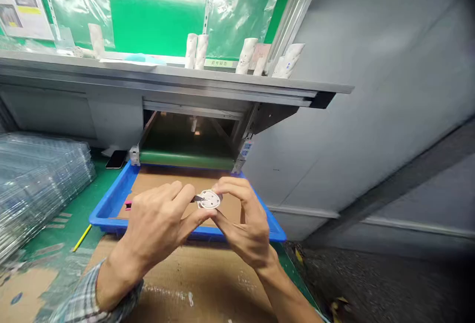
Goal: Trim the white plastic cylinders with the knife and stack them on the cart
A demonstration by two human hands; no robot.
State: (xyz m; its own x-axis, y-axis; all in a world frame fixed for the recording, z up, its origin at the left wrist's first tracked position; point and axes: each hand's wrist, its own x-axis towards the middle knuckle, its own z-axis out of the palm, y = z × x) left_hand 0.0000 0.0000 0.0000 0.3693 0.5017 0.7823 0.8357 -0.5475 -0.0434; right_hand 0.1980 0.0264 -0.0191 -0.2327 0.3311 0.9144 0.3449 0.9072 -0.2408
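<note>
Above a blue plastic tray, my two hands hold a round white plastic disc between them. My right hand pinches the disc from the right with thumb and fingers. My left hand reaches it from the left, its thumb and index finger closed around a small dark metal piece at the disc's left edge. Part of the disc's underside is hidden by my fingers. A small pink item lies in the tray beyond my left hand.
Brown cardboard lines the tray, and more cardboard lies under my wrists. To the left are stacked clear plastic trays, a phone and a yellow pencil. White rolls stand on a grey shelf overhead.
</note>
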